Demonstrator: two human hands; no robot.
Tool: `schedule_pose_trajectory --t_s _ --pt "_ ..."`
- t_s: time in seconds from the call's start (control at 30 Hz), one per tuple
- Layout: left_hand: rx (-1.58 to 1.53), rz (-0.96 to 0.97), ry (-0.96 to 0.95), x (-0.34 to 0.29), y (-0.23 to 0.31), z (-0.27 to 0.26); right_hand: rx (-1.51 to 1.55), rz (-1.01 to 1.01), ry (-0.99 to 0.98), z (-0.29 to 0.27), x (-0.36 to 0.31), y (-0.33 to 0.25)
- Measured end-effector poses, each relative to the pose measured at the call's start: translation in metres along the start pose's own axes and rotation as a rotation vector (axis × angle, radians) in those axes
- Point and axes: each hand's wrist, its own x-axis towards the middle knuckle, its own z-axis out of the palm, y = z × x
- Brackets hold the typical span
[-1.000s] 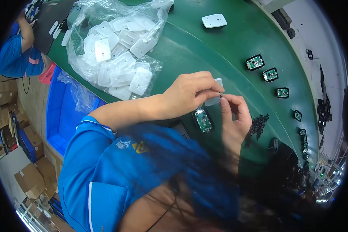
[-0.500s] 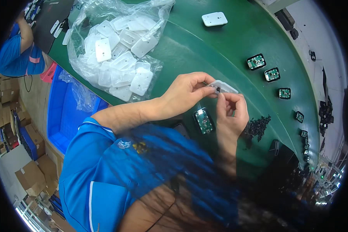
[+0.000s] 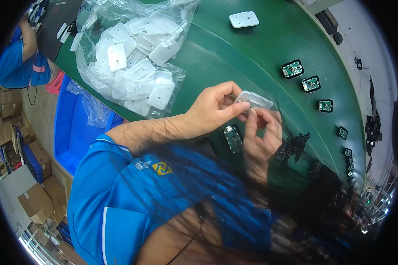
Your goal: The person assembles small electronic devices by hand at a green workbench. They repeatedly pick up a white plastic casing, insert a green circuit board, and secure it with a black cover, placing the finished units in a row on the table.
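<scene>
A white plastic cover (image 3: 257, 100) with a raised rim is held up over the green table, its hollow inside showing. My left hand (image 3: 214, 107) grips its left end between thumb and fingers. My right hand (image 3: 264, 132) is closed in a pinch at the cover's near edge, its fingertips meeting my left thumb. Whatever lies between those fingertips is hidden. Below my hands sits a black housing with a green circuit board (image 3: 232, 138), partly shaded by loose hair. Right of my right hand lies a heap of small black parts (image 3: 294, 146).
A clear bag (image 3: 87, 57) full of white covers (image 3: 162, 93) lies at the left. Several board-filled housings (image 3: 292, 69) line the right side. A white-topped unit (image 3: 244, 19) stands at the back. A blue bin (image 3: 70, 132) is beside the table; another person's arm (image 3: 28, 42) shows far left.
The cover has tilted, so more of its inside shows. My fingertips have closed over the spot where a small black piece was visible. My right hand has shifted slightly.
</scene>
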Motion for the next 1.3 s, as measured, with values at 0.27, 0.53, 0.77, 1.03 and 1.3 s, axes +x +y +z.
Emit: schedule_pose_trajectory --t_s 0.27,0.53,0.77,1.03,1.3 --pt "-0.154 -0.167 -0.001 -0.001 0.006 -0.003 -0.038 -0.163 -0.008 0.003 0.001 0.011" --pt "-0.185 0.009 -0.007 -0.002 0.003 0.010 -0.034 -0.059 0.022 -0.005 0.002 0.008" --pt "0.359 0.329 0.004 -0.003 0.000 -0.001 0.075 0.100 0.088 0.012 -0.003 -0.001" --pt "0.308 0.177 0.007 -0.002 -0.005 -0.009 0.098 0.288 -0.145 0.009 -0.004 -0.007" --pt "-0.052 -0.102 -0.046 -0.004 0.006 -0.011 0.290 0.330 -0.115 -0.002 0.003 0.005"
